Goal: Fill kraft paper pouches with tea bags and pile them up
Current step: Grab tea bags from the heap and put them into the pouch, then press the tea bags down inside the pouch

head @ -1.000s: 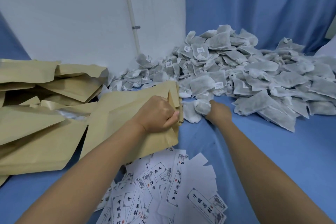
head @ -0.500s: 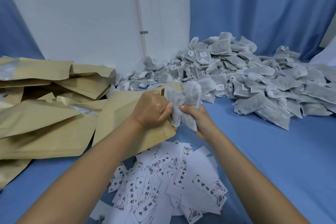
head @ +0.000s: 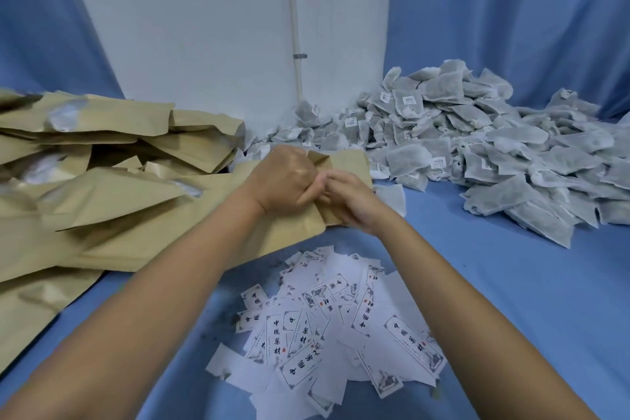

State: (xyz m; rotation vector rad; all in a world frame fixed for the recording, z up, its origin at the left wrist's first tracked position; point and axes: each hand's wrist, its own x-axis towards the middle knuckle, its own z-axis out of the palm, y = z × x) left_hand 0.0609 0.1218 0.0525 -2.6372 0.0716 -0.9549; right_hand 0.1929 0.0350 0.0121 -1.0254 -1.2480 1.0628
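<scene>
My left hand [head: 284,181] grips the mouth edge of a kraft paper pouch [head: 351,164] that lies on the blue cloth. My right hand [head: 354,203] is pressed against it, with its curled fingers tucked into the pouch's opening. The tea bags it carries are hidden inside the pouch. A large heap of grey tea bags [head: 477,147] fills the right and back. One loose tea bag [head: 392,196] lies just right of my right hand. A pile of kraft pouches [head: 102,181] spreads over the left.
Printed white paper labels [head: 341,324] lie scattered on the blue cloth [head: 511,283] between my forearms. A white wall with a thin pipe [head: 293,27] stands behind, with blue curtains on both sides.
My right hand picked up tea bags from the heap, brought them left to the pouch mouth and pushed them inside. My left hand kept its grip on the pouch.
</scene>
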